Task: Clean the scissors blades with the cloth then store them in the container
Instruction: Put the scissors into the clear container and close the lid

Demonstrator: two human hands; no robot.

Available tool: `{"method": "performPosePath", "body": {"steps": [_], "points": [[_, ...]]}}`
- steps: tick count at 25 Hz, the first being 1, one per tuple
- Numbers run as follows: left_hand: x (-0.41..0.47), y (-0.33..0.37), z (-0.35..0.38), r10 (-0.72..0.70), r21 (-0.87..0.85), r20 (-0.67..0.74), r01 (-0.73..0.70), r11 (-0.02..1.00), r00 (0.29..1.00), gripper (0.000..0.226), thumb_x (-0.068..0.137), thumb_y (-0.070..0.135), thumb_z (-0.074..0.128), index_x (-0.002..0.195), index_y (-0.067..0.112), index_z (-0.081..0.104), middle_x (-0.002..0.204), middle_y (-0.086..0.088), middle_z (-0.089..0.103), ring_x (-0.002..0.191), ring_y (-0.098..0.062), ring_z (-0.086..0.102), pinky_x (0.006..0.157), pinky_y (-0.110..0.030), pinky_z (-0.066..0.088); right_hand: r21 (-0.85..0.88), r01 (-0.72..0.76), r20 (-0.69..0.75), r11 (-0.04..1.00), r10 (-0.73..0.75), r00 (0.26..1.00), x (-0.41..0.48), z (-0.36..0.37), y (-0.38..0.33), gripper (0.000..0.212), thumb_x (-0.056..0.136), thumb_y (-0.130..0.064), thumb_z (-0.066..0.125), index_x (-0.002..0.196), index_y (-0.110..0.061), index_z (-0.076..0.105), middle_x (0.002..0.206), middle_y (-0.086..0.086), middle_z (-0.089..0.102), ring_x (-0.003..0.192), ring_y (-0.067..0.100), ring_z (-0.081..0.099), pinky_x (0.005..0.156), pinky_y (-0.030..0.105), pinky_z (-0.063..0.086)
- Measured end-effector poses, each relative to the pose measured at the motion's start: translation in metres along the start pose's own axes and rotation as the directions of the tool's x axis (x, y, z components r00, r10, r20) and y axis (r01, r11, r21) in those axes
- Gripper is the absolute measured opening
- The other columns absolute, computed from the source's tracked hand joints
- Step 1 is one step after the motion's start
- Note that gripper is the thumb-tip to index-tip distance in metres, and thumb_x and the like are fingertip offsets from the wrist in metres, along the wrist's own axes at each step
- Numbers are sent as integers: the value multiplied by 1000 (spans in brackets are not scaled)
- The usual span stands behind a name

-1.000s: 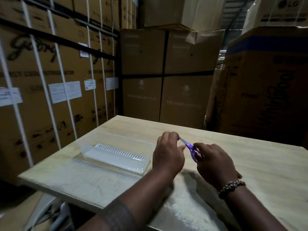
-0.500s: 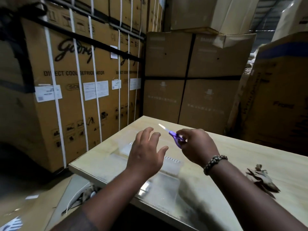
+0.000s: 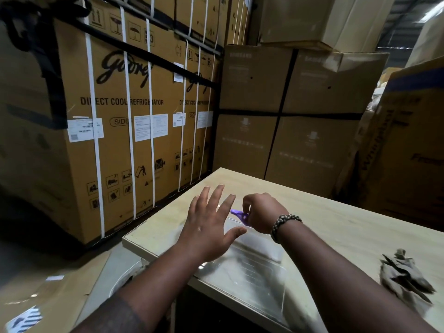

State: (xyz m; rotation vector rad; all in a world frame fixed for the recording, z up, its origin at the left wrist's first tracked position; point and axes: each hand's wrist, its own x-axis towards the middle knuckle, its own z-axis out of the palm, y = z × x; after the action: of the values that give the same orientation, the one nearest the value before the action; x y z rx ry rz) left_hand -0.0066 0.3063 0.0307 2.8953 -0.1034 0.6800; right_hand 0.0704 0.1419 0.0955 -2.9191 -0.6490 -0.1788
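My right hand [image 3: 260, 212] pinches small purple-handled scissors [image 3: 239, 215] over the far end of a clear plastic container [image 3: 259, 267], which lies open near the table's left corner. The blades point left and are mostly hidden behind my left hand [image 3: 211, 224]. That hand hovers above the container with fingers spread and straight, holding nothing. A crumpled grey-brown cloth [image 3: 406, 277] lies on the table at the right, apart from both hands.
The light wooden table [image 3: 336, 227] has its left corner just beside the container. Tall strapped cardboard refrigerator boxes [image 3: 125, 121] stand close at the left, stacked cartons [image 3: 288, 111] behind, another box [image 3: 408, 152] at the right.
My left hand let go of the blade and spread open. My right hand carried the scissors left and lowered them over the container. The view swung left, bringing the cloth into view.
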Motion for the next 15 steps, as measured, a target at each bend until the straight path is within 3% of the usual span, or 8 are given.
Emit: {"method": "performPosePath", "body": {"steps": [3,5,11,15], "points": [[0,-6,8,18,22,56,-20,1000,998,86,95,82,25,166,42,-1,174,6,-23,159,-26,-26,130,-54,-6,-26,-16,113,1000,19,993,10,7,1,6,87,-23,71,81,-21,73,84,2,69,79,25,68,71,32,59],[0,-8,12,27,21,90,-29,999,996,85,95,81,26,166,42,-2,174,6,-22,159,-25,-27,130,-52,-8,-69,-13,137,998,22,990,15,7,1,12,85,-14,65,78,-19,74,80,2,68,76,25,68,66,29,56],[-2,-11,16,39,29,141,-44,999,989,85,97,79,28,167,38,2,175,3,-19,159,-25,-28,129,-48,-14,-161,37,224,986,0,975,20,5,-1,23,87,-8,54,78,-17,74,77,3,68,75,25,68,63,27,53],[-3,-10,14,36,68,156,-47,997,987,91,89,83,14,167,37,1,175,1,-18,159,-27,-26,130,-51,-10,-164,52,266,985,-7,964,17,0,-2,27,86,-7,52,79,-19,75,75,1,69,72,24,67,68,30,58]]}}
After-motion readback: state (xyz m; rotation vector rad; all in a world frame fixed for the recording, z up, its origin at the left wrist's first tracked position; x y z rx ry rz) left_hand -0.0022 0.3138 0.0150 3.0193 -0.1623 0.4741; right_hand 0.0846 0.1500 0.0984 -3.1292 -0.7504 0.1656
